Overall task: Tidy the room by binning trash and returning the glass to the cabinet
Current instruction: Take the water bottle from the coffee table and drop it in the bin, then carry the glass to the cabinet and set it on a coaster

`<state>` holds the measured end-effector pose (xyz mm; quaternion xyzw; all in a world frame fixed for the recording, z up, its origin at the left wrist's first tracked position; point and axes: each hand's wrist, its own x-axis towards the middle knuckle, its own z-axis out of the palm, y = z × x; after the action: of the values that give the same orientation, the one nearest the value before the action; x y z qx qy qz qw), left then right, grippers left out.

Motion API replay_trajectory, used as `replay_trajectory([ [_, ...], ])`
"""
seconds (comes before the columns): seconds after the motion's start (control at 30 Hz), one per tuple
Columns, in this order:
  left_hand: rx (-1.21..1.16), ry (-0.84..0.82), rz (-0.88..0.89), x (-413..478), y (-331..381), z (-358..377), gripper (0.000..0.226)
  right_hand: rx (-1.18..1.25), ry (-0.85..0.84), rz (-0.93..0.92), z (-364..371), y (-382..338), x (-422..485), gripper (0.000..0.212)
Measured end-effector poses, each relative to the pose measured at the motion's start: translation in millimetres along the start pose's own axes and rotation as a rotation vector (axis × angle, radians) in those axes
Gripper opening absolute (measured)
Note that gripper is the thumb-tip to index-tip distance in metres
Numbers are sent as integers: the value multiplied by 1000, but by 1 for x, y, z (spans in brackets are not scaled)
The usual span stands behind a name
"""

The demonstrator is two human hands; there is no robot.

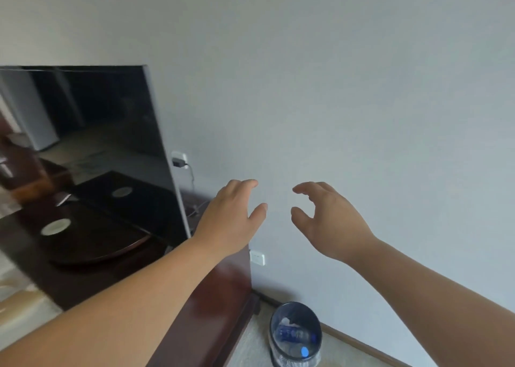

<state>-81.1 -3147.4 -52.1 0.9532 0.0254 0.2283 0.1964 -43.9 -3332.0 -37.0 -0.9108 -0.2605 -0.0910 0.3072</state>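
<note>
Trash: one bottle (292,334) with a blue cap is seen lying in the bin (296,304).
Bin place: the bin is set on the floor by the wall, just beside the end of the cabinet (228,297).
Glass: no glass is seen in this view.
Left hand (231,213): it is held up in the air with the fingers loose, and nothing is held in it.
Right hand (328,221): it is held up near the left one but not touching it. The fingers are a bit bent, and nothing is held in it.
Step in hand: the trash part is judged to be done or nearly done, so the glass has to be found next.
How it is done well: the room should be looked over slowly. The glass should be gripped round its middle, kept upright, and set down softly in the cabinet.
Count: two hands, one bin, one bottle that can be told, one TV (97,132), two wall sockets (257,257) and no glass are counted.
</note>
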Motion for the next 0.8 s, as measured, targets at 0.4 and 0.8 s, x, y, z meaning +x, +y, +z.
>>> replay_trajectory([
  [0.4,129,155,-199,-116,-72,-119,49,100,-115,-265,53,-137,-29,40],
  [0.8,217,309,-568,-339,-186,-270,49,159,-330,-548,156,-356,-129,43],
])
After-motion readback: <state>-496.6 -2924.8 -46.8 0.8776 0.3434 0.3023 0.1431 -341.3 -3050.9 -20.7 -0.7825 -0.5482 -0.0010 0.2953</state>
